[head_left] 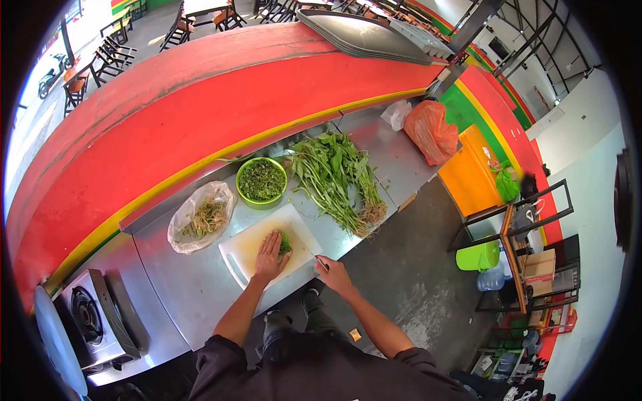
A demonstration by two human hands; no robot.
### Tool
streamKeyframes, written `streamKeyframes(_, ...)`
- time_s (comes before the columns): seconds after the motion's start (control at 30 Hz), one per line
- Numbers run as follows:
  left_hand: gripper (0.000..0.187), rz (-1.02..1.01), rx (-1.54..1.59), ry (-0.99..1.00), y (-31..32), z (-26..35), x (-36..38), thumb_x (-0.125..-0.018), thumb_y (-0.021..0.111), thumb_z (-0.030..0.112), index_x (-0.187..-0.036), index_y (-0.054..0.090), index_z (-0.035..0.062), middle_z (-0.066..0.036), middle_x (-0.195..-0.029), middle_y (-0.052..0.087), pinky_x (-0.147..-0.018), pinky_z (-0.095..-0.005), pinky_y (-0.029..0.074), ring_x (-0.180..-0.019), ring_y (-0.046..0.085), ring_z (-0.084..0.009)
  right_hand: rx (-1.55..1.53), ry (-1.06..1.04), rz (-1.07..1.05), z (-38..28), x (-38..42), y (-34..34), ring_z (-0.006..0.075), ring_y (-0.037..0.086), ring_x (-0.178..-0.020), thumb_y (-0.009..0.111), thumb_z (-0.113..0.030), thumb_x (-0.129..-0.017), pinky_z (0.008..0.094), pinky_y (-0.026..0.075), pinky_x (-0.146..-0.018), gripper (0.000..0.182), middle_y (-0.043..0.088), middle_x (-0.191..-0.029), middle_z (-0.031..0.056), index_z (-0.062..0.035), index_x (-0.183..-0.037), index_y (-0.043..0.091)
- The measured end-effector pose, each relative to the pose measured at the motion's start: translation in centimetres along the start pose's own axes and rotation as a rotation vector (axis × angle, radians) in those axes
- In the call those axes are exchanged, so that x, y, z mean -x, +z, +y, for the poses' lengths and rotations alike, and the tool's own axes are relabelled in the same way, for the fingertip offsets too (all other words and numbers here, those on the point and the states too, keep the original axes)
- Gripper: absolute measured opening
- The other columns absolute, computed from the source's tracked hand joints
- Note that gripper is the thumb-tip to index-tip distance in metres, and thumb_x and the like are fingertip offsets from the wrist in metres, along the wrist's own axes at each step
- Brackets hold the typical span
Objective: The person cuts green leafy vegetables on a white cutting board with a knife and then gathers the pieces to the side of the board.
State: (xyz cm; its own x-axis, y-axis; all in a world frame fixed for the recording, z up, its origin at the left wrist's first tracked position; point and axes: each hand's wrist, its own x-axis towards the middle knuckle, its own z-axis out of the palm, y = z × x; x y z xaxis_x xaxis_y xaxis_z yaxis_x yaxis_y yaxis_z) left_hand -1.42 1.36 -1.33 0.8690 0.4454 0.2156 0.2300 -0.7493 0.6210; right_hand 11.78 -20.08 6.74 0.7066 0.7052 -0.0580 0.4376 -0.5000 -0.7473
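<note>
My left hand (269, 256) lies flat on the white cutting board (299, 224), its fingers stretched out beside a small heap of chopped greens (285, 243). At the board's right edge my right hand (334, 275) is closed round a knife (317, 257), whose blade points toward the board. Behind the board a green bowl (283, 188) holds chopped greens. Long leafy stems with roots (328, 167) are spread to the right of the bowl. An open plastic bag (180, 225) with root ends and trimmings is on the left.
A gas stove (100, 321) stands at the counter's left end. An orange-red plastic bag (431, 132) and a clear bag (396, 115) lie at the far right. A red wall (200, 107) with black trays (364, 37) on top runs behind the steel counter (164, 267).
</note>
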Motion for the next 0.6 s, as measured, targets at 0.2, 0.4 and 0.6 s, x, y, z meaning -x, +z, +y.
streamKeyframes(0.2,0.087,0.108,0.042,-0.003,-0.3,0.6,-0.7,-0.091,0.075,0.039,-0.157,0.034,-0.0005,-0.025,-0.166,0.029,-0.124,-0.0542,0.027,-0.154,0.028,-0.0435,0.039,0.047,-0.063,-0.6,2.1,-1.9,0.0238,0.071,-0.066,0.067,-0.032,-0.1,0.0359,0.054,-0.067,0.038,0.074,-0.082,0.0179,-0.0016,-0.123,0.071)
streamKeyframes(0.4,0.088,0.031,0.043,0.002,0.2,0.5,-3.0,-0.092,0.074,0.043,-0.157,0.035,-0.002,-0.025,-0.165,0.033,-0.124,-0.0547,0.027,-0.153,0.03,-0.0432,-0.03,0.159,0.123,-2.1,6.4,-1.3,0.0364,0.075,-0.079,0.067,-0.03,-0.101,0.0415,0.057,-0.07,0.037,0.074,-0.089,0.0234,-0.0004,-0.123,0.07)
streamKeyframes(0.6,0.064,0.093,0.283,0.062,1.1,0.7,-3.8,-0.093,0.075,0.032,-0.145,0.053,0.0002,-0.021,-0.157,0.047,-0.119,-0.0554,0.035,-0.149,0.04,-0.0407,-0.092,0.303,0.149,-1.7,10.3,2.7,0.0398,0.075,-0.088,0.065,-0.032,-0.102,0.0455,0.057,-0.07,0.035,0.074,-0.09,0.0229,-0.0032,-0.121,0.07)
